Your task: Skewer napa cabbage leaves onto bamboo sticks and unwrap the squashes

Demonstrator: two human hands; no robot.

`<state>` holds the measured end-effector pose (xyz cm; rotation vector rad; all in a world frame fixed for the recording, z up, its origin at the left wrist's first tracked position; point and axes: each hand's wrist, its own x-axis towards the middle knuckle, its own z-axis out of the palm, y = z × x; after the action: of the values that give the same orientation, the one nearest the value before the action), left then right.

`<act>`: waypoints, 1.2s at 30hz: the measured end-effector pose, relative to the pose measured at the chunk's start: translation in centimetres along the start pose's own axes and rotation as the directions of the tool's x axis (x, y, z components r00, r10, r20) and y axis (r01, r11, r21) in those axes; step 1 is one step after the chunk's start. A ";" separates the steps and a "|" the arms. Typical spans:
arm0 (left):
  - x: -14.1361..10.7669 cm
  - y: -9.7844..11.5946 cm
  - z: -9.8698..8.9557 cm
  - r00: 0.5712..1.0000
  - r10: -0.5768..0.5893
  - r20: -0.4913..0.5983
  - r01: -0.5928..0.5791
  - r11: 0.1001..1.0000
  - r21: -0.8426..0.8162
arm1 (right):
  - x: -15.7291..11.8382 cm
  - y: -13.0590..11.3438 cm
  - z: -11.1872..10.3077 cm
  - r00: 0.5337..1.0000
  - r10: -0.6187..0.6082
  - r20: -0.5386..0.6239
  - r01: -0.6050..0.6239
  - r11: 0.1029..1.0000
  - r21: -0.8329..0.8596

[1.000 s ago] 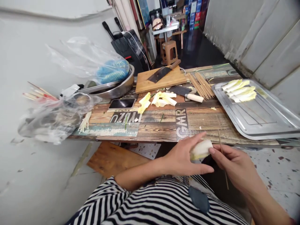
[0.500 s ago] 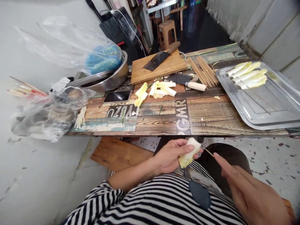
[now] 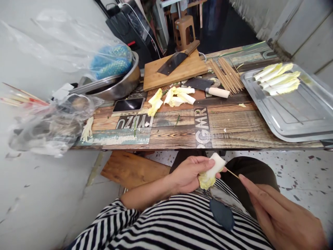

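Above my lap, my left hand [image 3: 189, 173] pinches a napa cabbage leaf [image 3: 213, 170], its white stem end up and its yellow frilly edge down. My right hand [image 3: 281, 208] grips a thin bamboo skewer [image 3: 232, 173] between thumb and fingers. The skewer's far end meets the right edge of the leaf; I cannot tell how deep it goes in. More cut cabbage pieces [image 3: 179, 96] lie on the table. On the metal tray [image 3: 299, 128] at the right rest several skewered cabbage leaves [image 3: 278, 79].
A bundle of bamboo skewers [image 3: 226, 76] lies beside a cleaver with a pale handle [image 3: 219, 92]. Behind it, another cleaver [image 3: 173, 63] sits on a cutting board [image 3: 156, 76]. Leftward are a phone [image 3: 128, 105], a metal basin [image 3: 122, 85], enoki mushrooms [image 3: 87, 129] and plastic bags [image 3: 47, 128].
My right hand has shifted slightly, and the skewer's end is now against the leaf's edge. The leaf has turned a little in my left hand. The view has shifted slightly.
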<state>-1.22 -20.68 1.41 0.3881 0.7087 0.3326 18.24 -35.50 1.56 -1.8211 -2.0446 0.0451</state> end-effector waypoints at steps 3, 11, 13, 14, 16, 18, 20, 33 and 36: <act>0.0 0.0 0.0 1.000 -0.001 -0.003 0.001 1.000 0.001 | 0.1 0.0 -0.1 1.000 -0.014 0.000 0.014 1.000 0.001; -0.3 -0.3 0.1 0.999 -0.011 -0.038 0.011 1.000 0.003 | 0.2 -0.5 -0.2 1.000 -0.006 -0.021 0.007 0.999 0.033; -0.3 -0.4 0.0 0.999 -0.008 -0.034 0.009 1.000 0.010 | 0.4 -0.6 -0.2 0.999 -0.017 -0.041 0.019 0.999 0.045; -0.2 -0.4 0.0 1.000 -0.008 -0.028 0.008 1.000 0.015 | 0.6 -0.6 -0.2 0.998 -0.023 -0.051 0.025 0.998 0.050; -0.2 -0.5 0.0 1.000 -0.010 -0.014 0.010 1.000 0.022 | 0.9 -0.7 -0.3 0.996 -0.037 -0.076 0.042 0.997 0.063; -0.2 -0.4 -0.1 1.000 -0.018 -0.001 0.018 0.999 0.027 | 1.2 -0.8 -0.3 0.995 -0.045 -0.084 0.052 0.995 0.084; -0.1 -0.4 -0.1 1.000 -0.022 0.007 0.022 0.999 0.034 | 1.2 -0.9 -0.4 0.995 -0.038 -0.087 0.048 0.993 0.112; -0.5 -0.8 0.2 0.999 0.005 0.040 -0.008 0.996 0.084 | 1.2 -1.0 -0.1 0.999 0.045 -0.023 -0.034 0.940 0.340; -0.5 -0.8 0.2 0.999 0.012 0.039 -0.016 0.995 0.095 | 1.2 -1.1 -0.1 0.999 0.047 -0.014 -0.040 0.949 0.314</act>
<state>-1.33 -21.66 1.45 0.4894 0.6859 0.3047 17.18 -34.52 2.30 -1.6590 -1.8581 0.3425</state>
